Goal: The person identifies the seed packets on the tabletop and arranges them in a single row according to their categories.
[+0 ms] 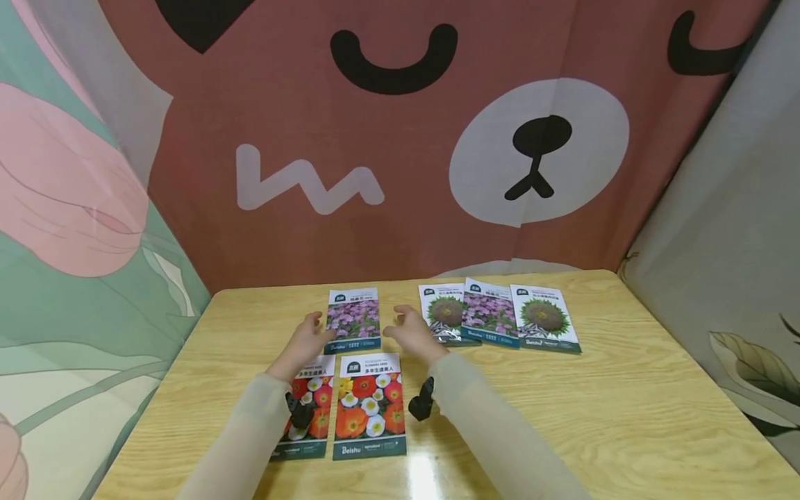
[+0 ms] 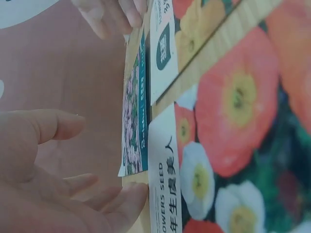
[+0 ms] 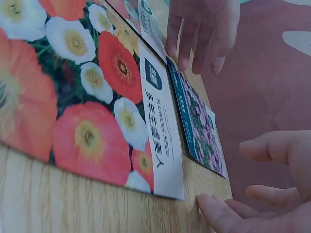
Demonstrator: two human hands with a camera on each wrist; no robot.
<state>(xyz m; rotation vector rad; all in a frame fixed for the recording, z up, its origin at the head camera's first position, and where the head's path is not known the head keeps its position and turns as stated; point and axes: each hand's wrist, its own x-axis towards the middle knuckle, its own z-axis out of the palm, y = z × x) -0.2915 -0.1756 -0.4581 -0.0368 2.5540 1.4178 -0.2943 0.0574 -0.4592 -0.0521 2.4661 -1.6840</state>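
The single purple-flower packet lies flat on the tabletop between the left hand and the right hand, its long axis running front to back. The left is nearer, its fingertips at the near left edge; whether they touch, I cannot tell. The right stands just beside the opposite edge. Both have fingers loosely spread, pinching nothing. The left sleeve hides part of the left poppy packet; farther right, another purple packet partly covers a spiky-flower packet.
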